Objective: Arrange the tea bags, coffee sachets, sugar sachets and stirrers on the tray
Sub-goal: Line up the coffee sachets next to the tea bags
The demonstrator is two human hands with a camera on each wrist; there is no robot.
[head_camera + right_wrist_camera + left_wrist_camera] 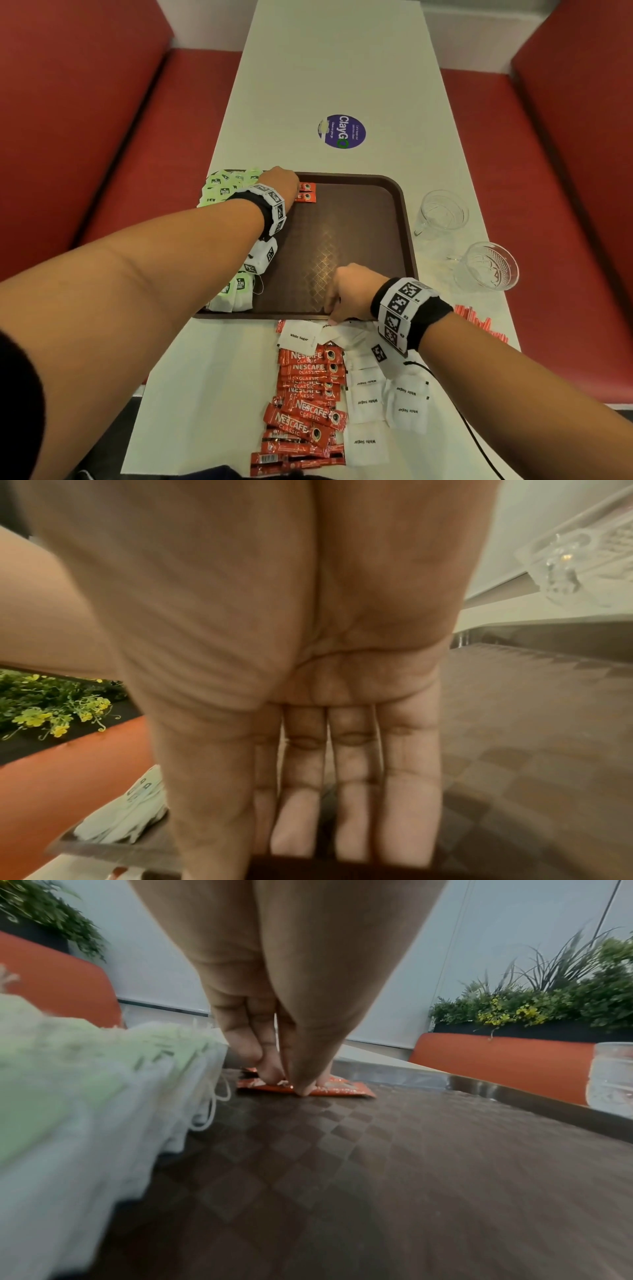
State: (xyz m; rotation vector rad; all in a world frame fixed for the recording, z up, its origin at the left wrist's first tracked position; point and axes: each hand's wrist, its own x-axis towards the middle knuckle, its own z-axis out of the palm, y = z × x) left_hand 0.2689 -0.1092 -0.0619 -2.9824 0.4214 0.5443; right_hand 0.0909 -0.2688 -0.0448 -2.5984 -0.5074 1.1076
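Note:
A brown tray point(342, 222) lies across the white table. Green-tagged tea bags point(222, 188) line its left side, blurred at the left of the left wrist view point(85, 1069). Two red coffee sachets point(307, 192) lie at the tray's far left. My left hand point(294, 192) is over them; its thumb and fingertips point(301, 1089) pinch the nearer sachet point(342, 1092), which lies flat on the tray. My right hand point(333, 308) hangs at the tray's near rim, fingers point(346, 818) straight and holding nothing. Loose coffee sachets point(308, 394) and white sugar sachets point(366, 401) lie in front of the tray.
Red stirrers point(479, 323) lie at the table's right edge behind my right wrist. Two clear glasses point(442, 212) point(486, 265) stand right of the tray. A round purple sticker point(341, 131) is on the table beyond it. Red bench seats flank the table.

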